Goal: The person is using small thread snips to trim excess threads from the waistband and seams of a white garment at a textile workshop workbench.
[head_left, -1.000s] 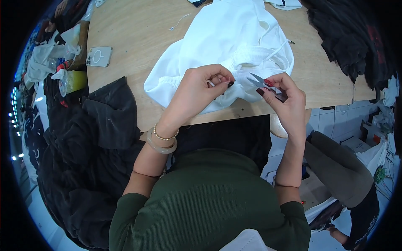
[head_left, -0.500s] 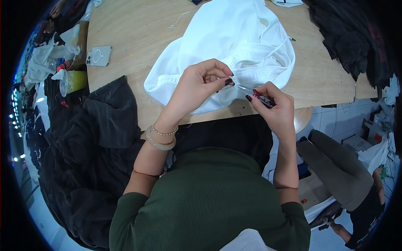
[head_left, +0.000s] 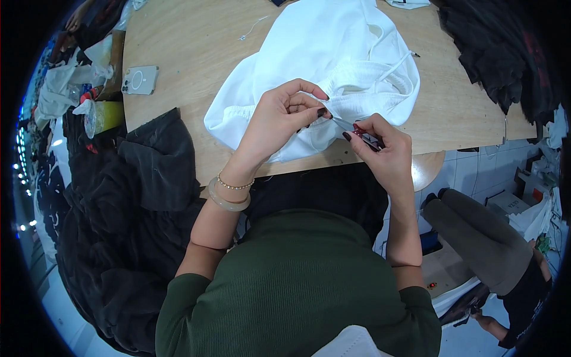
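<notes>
White trousers (head_left: pixel 297 53) with a gathered waistband, a drawstring and an elastic cuff lie in a heap on the table. Over their near part, my left hand (head_left: pixel 285 113) is closed in a pinch by the waistband; what sits between its fingertips is too small to make out. My right hand (head_left: pixel 383 146) grips small thread snips (head_left: pixel 345 124) with dark red handles. Their silver blades point left, close to the left fingertips. Whether the blade tips touch cloth or thread cannot be told.
The wooden table (head_left: pixel 178 35) has a phone (head_left: pixel 140 80) at its left. Dark cloth (head_left: pixel 157 160) hangs over the left edge, and more black cloth (head_left: pixel 488 47) lies far right. A yellow container (head_left: pixel 108 116) stands beyond the left edge. Another person's legs (head_left: pixel 476 238) are at right.
My right hand has shifted slightly left and up, bringing the snips nearer my left fingertips. The left hand has risen a little. The trousers look unmoved.
</notes>
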Demonstrator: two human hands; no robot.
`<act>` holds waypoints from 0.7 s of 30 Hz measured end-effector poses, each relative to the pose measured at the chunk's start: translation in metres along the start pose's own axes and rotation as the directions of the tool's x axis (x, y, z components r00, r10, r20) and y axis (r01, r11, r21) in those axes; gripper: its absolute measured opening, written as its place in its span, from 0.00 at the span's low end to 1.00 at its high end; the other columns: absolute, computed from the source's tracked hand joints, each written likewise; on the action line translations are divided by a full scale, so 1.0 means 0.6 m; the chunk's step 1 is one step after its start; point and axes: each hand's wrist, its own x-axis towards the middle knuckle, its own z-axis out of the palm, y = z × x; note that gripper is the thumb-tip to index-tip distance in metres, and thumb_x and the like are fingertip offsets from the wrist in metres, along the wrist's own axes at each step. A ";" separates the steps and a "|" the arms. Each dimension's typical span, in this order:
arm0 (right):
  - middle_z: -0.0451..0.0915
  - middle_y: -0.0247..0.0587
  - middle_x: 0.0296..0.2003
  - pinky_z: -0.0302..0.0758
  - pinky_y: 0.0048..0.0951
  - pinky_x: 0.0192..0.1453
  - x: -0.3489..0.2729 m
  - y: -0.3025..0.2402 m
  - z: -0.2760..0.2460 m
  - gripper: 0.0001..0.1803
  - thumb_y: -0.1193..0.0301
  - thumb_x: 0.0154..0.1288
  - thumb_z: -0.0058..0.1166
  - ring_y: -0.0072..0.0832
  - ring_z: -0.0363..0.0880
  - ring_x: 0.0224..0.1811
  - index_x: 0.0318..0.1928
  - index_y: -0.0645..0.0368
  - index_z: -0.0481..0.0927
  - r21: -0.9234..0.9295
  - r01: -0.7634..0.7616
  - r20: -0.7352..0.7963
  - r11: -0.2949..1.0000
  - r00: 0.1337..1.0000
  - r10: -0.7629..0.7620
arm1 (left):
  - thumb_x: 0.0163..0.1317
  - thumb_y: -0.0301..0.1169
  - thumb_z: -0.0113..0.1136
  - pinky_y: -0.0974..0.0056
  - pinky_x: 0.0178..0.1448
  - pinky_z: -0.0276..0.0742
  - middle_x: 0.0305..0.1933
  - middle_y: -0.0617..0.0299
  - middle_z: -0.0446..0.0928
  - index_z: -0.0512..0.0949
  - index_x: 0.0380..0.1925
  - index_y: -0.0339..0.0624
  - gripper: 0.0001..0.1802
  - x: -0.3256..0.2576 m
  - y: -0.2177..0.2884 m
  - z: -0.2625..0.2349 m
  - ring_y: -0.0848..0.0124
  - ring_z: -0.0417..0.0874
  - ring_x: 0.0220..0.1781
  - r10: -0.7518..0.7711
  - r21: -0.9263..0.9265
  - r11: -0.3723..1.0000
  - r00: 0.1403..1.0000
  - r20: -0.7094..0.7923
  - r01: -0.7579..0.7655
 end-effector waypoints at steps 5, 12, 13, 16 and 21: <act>0.80 0.42 0.22 0.72 0.24 0.28 0.004 -0.003 0.003 0.11 0.72 0.54 0.64 0.24 0.78 0.22 0.30 0.65 0.77 -0.009 0.007 0.016 1.000 1.000 -0.007 | 0.60 0.18 0.57 0.80 0.38 0.71 0.36 0.60 0.82 0.75 0.43 0.33 0.11 -0.001 -0.003 -0.001 0.81 0.81 0.37 0.021 -0.019 1.000 1.000 -0.004 -0.021; 0.80 0.42 0.25 0.74 0.25 0.31 -0.001 0.002 -0.003 0.12 0.71 0.52 0.66 0.28 0.80 0.25 0.32 0.64 0.78 -0.044 0.027 -0.017 0.999 0.999 -0.028 | 0.57 0.20 0.61 0.74 0.32 0.70 0.32 0.67 0.80 0.77 0.40 0.37 0.10 -0.044 0.025 -0.022 0.81 0.74 0.26 0.085 0.498 0.866 0.994 -0.073 -0.038; 0.80 0.43 0.25 0.74 0.26 0.32 -0.001 0.004 -0.002 0.12 0.71 0.51 0.67 0.29 0.80 0.26 0.33 0.63 0.78 -0.029 0.046 -0.026 0.999 0.999 -0.047 | 0.56 0.21 0.62 0.73 0.31 0.69 0.30 0.66 0.79 0.77 0.39 0.37 0.10 -0.052 0.022 -0.027 0.80 0.72 0.25 0.141 0.604 0.792 0.989 -0.038 -0.089; 0.80 0.43 0.25 0.75 0.27 0.32 0.003 -0.009 0.002 0.13 0.72 0.50 0.68 0.31 0.80 0.26 0.33 0.64 0.78 -0.056 0.189 -0.024 0.980 0.981 -0.191 | 0.53 0.23 0.65 0.69 0.31 0.70 0.27 0.60 0.76 0.77 0.36 0.37 0.10 -0.066 0.010 -0.028 0.72 0.73 0.23 0.190 0.726 0.675 0.982 0.000 -0.130; 0.79 0.43 0.24 0.74 0.27 0.29 -0.014 -0.020 0.010 0.12 0.74 0.50 0.67 0.33 0.80 0.25 0.32 0.65 0.78 -0.087 0.183 0.000 0.979 0.983 -0.184 | 0.56 0.21 0.60 0.63 0.36 0.72 0.27 0.55 0.75 0.77 0.32 0.34 0.04 -0.062 0.004 -0.026 0.61 0.76 0.29 0.284 0.830 0.510 0.955 0.085 -0.226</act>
